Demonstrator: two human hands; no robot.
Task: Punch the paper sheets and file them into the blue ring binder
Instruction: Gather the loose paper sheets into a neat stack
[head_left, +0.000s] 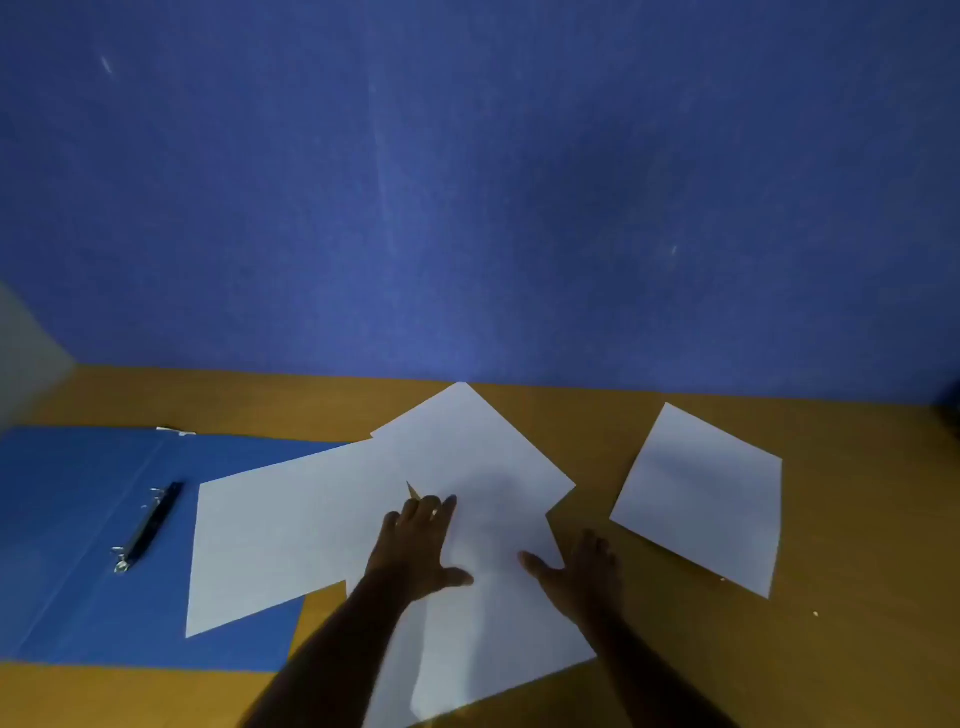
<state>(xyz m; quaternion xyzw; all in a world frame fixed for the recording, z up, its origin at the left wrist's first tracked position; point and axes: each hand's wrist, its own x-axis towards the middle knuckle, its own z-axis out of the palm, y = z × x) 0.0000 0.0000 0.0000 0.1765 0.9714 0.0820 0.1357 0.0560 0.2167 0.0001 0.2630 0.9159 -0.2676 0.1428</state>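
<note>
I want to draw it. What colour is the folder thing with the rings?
Blue. The open ring binder shows best in the head view, at the left.

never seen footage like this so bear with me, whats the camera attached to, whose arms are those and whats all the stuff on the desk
There is no machine here. One wide-angle camera sits on a person's head, looking forward and down, so the arms are that person's own. The left hand lies flat with spread fingers on overlapping white paper sheets. The right hand rests at their right edge, thumb on the paper. Neither hand grips anything. On the brown wooden desk an open blue ring binder with metal rings lies at the left, one sheet overlapping it. A separate white sheet lies at the right. A blue wall stands behind. No hole punch is visible.
</note>
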